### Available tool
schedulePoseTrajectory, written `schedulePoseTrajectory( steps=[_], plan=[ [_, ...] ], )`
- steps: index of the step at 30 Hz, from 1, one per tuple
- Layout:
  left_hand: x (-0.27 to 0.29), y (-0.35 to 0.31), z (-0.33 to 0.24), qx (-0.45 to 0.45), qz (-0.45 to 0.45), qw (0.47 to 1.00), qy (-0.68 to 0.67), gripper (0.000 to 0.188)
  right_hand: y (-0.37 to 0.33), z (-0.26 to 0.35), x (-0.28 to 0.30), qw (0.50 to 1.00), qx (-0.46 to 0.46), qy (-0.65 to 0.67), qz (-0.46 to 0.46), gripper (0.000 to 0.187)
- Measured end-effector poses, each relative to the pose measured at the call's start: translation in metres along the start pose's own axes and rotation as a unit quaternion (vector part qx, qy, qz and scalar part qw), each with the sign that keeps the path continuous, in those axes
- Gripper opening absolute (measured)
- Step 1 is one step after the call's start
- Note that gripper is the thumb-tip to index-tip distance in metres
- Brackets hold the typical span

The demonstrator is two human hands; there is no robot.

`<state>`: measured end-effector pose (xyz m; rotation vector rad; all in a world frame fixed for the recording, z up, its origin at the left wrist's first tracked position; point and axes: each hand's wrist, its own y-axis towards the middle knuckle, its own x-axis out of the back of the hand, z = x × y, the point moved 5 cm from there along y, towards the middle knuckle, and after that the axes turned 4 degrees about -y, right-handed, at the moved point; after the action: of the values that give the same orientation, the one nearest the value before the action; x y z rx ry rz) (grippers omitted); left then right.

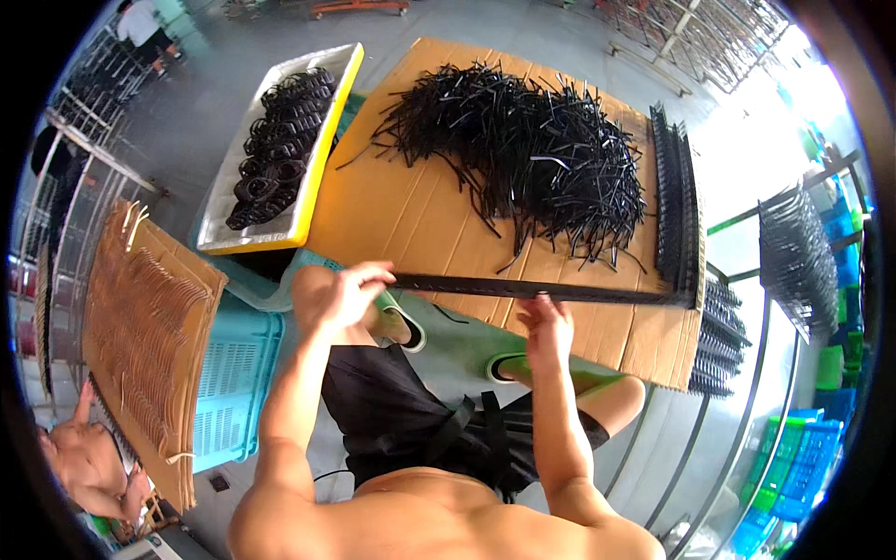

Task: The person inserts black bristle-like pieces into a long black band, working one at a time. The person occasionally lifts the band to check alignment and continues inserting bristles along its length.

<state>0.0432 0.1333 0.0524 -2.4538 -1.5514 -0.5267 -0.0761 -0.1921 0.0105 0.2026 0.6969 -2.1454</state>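
The long black bar (467, 285) runs left to right above the near side of the cardboard sheet (359, 210), its right part blurred and ending close to the stack of black toothed bars (674, 205); whether they touch, I cannot tell. The left hand (347, 291) is at the bar's left end, fingers part curled, while the right hand (546, 325) is loosely cupped at its near side, near the middle, fingertips by the edge; I cannot tell whether either hand truly grips it. Handling it well probably calls for support at two spread points, the bar level and untwisted, and light fingertips along its side, with an eye on the unsupported far end, which could snag the teeth beside it. The left end lies about where the sheet's near edge slants away, so little cardboard backs it there. The loose pile of black strips (523, 140) limits forward travel, its stray ends reaching toward the bar. More room shows on the left, between the pile and the yellow-rimmed white tray (325, 163), and at the sheet's near right corner
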Motion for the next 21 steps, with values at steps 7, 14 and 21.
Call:
schedulePoseTrajectory(
  steps=[7,14,21],
  plan=[
    [0.029,0.074,0.071,0.065,0.068,0.993,0.069,0.017,-0.027,0.01,-0.042,0.883,-0.201,-0.376,0.197,0.03],
    [0.013,0.094,0.069,0.044,0.0,0.997,0.06,0.012,0.078,0.062,-0.1,0.435,0.366,-0.786,0.243,0.034],
    [-0.002,0.075,0.058,0.084,-0.197,0.976,0.039,0.018,0.12,0.026,-0.136,0.284,0.384,-0.817,0.323,0.023]
  ],
)
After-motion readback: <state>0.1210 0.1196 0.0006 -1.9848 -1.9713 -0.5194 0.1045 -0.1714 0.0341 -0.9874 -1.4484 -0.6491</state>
